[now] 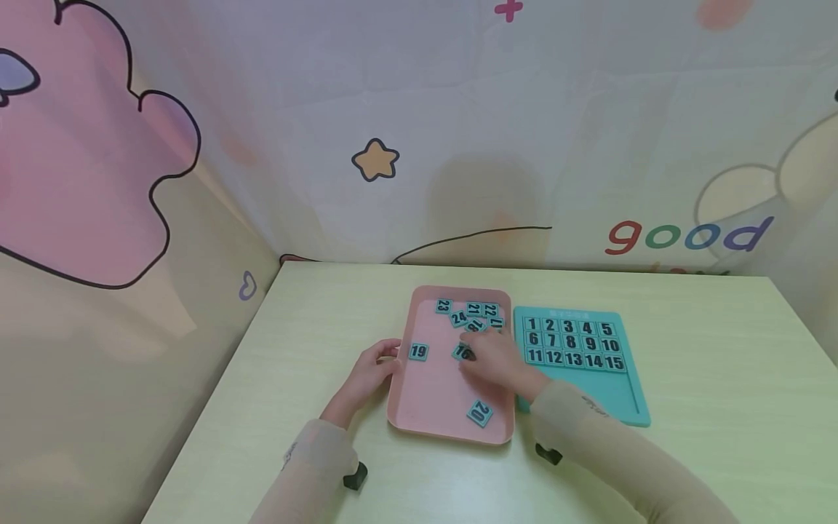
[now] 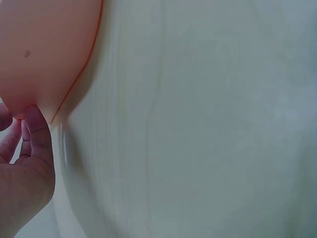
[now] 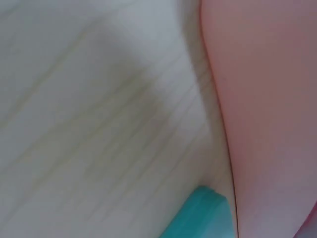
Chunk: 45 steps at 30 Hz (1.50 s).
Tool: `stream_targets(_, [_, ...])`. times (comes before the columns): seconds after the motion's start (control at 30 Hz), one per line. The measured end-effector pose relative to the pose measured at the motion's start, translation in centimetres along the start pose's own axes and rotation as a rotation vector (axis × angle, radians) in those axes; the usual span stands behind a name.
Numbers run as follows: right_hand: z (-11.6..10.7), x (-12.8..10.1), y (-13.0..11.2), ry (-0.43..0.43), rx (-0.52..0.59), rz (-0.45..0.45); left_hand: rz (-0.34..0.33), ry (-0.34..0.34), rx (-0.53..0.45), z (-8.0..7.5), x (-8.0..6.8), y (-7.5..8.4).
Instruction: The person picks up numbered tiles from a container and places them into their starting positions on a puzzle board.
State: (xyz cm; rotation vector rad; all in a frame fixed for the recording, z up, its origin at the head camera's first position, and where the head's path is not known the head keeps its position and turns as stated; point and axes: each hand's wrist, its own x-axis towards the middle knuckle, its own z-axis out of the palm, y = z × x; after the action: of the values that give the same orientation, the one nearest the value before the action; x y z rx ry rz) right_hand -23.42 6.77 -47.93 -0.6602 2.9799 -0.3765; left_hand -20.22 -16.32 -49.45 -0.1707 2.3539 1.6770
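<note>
A pink tray (image 1: pixel 432 407) lies on the table with several teal number tiles in it. At its left side, my left hand (image 1: pixel 367 372) pinches the rim; in the left wrist view its thumb (image 2: pixel 38 131) presses the tray's wall (image 2: pixel 44 59). My right hand (image 1: pixel 500 360) reaches over the tray's right side, thumb and fingers around the 16 tile (image 1: pixel 461 352). Right of the tray lies a teal board (image 1: pixel 583 393), its upper rows filled with tiles 1 to 15. The right wrist view shows only the tray wall (image 3: pixel 267 99) and board corner (image 3: pixel 203 213).
Inside the tray, the 19 tile (image 1: pixel 418 352) lies at left and the 20 tile (image 1: pixel 480 413) near the front. Tiles including the 23 tile (image 1: pixel 444 306) and 24 tile (image 1: pixel 459 318) cluster at the back. A patterned cloth wall (image 1: pixel 393 211) stands behind the table (image 1: pixel 314 313).
</note>
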Motion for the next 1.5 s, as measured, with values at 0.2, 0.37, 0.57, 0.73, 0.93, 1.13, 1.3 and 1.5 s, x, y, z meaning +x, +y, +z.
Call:
stream_targets(0.2, [0.2,-0.2,0.0,-0.015,0.032,-0.010,0.014,-0.003,0.000,-0.1,-0.5,0.5])
stream_targets(0.37, [0.0,-0.2,-0.1,0.010,-0.007,-0.012,0.034,-0.012,0.005,-0.1,-0.4,0.2])
stream_targets(0.57, [-0.1,-0.1,-0.1,0.026,0.004,-0.009,-0.003,-0.001,-0.009,0.0,-0.3,0.4])
stream_targets(0.73, [-0.3,0.0,0.3,0.093,0.032,-0.058,0.000,0.009,0.004,0.1,0.0,0.2])
stream_targets(0.93, [-2.2,-0.7,0.8,0.122,0.131,-0.067,0.013,0.010,0.005,0.1,0.1,0.0])
stream_targets(1.13, [-4.2,-2.3,2.3,0.125,0.238,-0.039,0.000,0.002,0.019,0.1,0.2,0.0])
stream_targets(1.3, [-5.0,-3.5,4.4,0.178,0.258,-0.031,-0.010,0.007,0.018,0.1,0.3,-0.1])
stream_targets(1.5, [-5.2,-5.0,6.7,0.171,0.278,0.032,-0.012,0.017,0.024,0.1,0.3,-0.2])
